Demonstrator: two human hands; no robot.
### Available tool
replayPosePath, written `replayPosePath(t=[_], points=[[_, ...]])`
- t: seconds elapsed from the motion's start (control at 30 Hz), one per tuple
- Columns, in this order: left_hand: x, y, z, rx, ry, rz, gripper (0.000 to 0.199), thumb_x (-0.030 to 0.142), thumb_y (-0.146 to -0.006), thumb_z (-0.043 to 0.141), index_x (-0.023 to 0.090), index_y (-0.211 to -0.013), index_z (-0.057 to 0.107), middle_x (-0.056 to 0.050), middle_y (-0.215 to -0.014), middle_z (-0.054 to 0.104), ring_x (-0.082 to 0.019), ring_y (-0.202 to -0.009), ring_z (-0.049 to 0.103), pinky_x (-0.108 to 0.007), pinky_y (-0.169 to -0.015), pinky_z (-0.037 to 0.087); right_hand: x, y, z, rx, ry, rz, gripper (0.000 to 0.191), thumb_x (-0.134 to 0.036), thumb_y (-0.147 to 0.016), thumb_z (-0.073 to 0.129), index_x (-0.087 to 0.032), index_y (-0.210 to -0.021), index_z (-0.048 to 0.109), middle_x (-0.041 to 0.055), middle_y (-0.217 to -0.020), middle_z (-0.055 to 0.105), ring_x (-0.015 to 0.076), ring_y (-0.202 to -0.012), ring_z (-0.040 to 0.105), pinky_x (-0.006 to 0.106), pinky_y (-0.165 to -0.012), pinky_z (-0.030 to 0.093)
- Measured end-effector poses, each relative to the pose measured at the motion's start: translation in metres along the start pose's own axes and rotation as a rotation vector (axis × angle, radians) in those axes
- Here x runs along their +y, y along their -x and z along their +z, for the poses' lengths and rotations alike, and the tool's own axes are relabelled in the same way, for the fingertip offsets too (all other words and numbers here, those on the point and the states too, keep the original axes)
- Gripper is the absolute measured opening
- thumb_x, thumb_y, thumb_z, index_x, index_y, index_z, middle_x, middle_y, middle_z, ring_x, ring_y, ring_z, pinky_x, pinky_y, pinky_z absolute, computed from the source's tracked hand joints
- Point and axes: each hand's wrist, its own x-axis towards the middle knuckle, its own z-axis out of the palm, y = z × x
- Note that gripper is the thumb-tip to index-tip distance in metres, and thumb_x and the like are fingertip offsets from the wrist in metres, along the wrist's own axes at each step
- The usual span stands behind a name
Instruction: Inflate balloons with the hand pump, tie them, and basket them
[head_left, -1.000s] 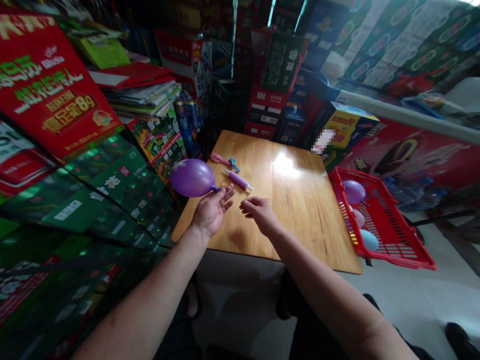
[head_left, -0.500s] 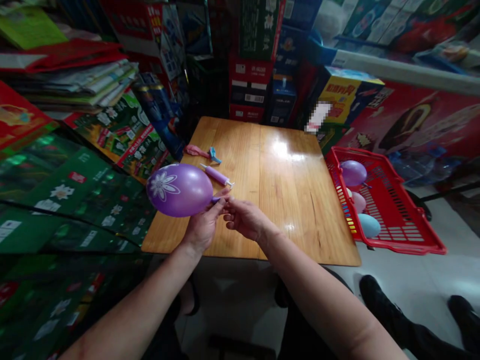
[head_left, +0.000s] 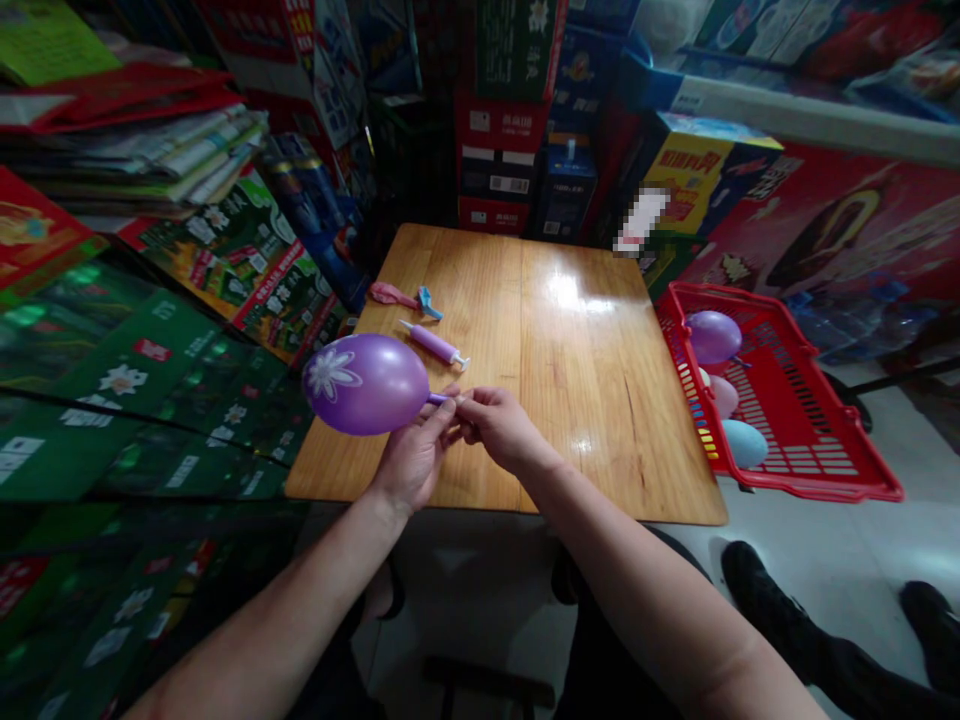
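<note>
An inflated purple balloon [head_left: 367, 385] with a white flower print lies sideways over the left part of the wooden table [head_left: 585, 380]. My left hand [head_left: 416, 450] pinches its neck between thumb and fingers. Close against it, my right hand [head_left: 495, 425] has its fingers closed at the neck's end. Just behind the hands lies a purple pump [head_left: 433, 345] with a white handle. Farther back are a flat pink balloon [head_left: 391, 295] and a flat blue balloon [head_left: 428, 304].
At the right of the table stands a red basket [head_left: 817, 425] holding a purple, a pink and a light blue balloon. Green boxes [head_left: 135, 390] are stacked at the left. Beyond the table are more boxes [head_left: 499, 170]. A person's dark shoes [head_left: 757, 585] show at the lower right.
The purple balloon has shifted slightly right, and more of its neck shows. My right hand's fingers have drawn in closer around the neck's end. The view has moved a little.
</note>
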Motion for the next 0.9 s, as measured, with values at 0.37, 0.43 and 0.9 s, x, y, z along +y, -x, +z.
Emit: replayPosePath(t=[0.37,0.43,0.9], points=[[0.027,0.038,-0.010,-0.122,-1.282,0.987,0.032,0.016,-0.092,0.059,0.021,-0.122,0.066,-0.010,-0.117,0.071,-0.027,-0.110,0.065,-0.045,-0.100,0.048,-0.026,0.019,-0.010,-0.123,0.724,-0.193,0.019,-0.028,-0.089,0.055,-0.016,-0.077,0.063,-0.0001,-0.068,0.061,0.0106,-0.060,0.050,0.023,-0.056,0.038],[0.030,0.040,-0.009,-0.155,-1.402,1.070,0.044,0.010,-0.092,0.053,0.020,-0.134,0.059,-0.012,-0.129,0.067,-0.028,-0.121,0.060,-0.048,-0.106,0.044,-0.025,0.021,-0.007,-0.176,0.677,-0.222,0.020,-0.031,-0.091,0.055,-0.015,-0.081,0.062,0.0002,-0.072,0.061,0.0114,-0.064,0.051,0.024,-0.060,0.041],[0.045,0.052,-0.024,-0.099,-1.154,0.777,0.036,0.020,-0.087,0.064,0.028,-0.122,0.069,-0.008,-0.107,0.074,-0.029,-0.098,0.068,-0.055,-0.114,0.033,-0.028,0.026,0.006,-0.336,0.517,-0.111,0.031,-0.046,-0.090,0.063,-0.017,-0.079,0.061,-0.0018,-0.067,0.053,0.0110,-0.060,0.044,0.025,-0.057,0.035]])
